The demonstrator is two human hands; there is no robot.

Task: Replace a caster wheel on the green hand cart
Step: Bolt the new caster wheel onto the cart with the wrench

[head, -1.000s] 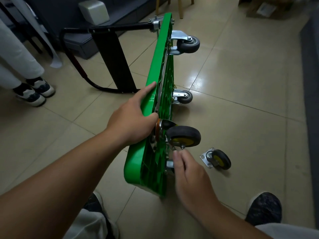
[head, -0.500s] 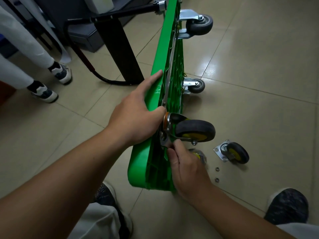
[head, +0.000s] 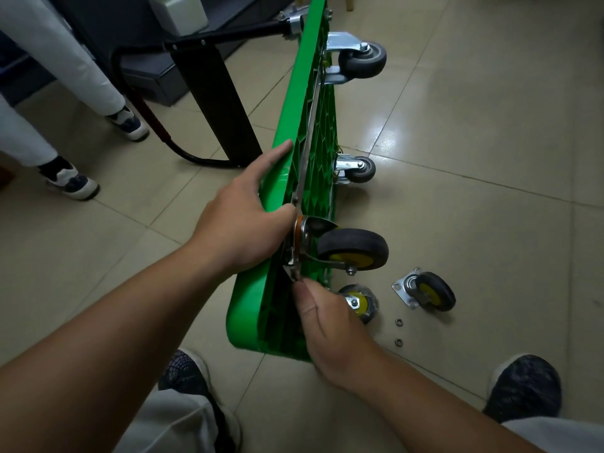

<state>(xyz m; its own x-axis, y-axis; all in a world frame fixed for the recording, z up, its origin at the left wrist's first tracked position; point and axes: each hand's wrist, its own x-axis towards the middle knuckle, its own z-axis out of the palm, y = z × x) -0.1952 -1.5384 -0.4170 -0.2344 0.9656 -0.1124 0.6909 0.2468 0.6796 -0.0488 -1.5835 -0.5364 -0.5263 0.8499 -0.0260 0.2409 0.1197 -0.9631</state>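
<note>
Cart (head: 295, 132) stands on its side on the floor (head: 490, 191). Left hand (head: 242, 223) grips its top edge, forefinger straight along it. Right hand (head: 327, 325) pinches the lower plate corner of the caster (head: 353, 250). Loose caster (head: 425, 291) and two nuts (head: 398, 322) lie just beside.

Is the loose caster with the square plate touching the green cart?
No, the loose caster lies on the floor tiles clear of the green cart, with bare tile between them.
</note>
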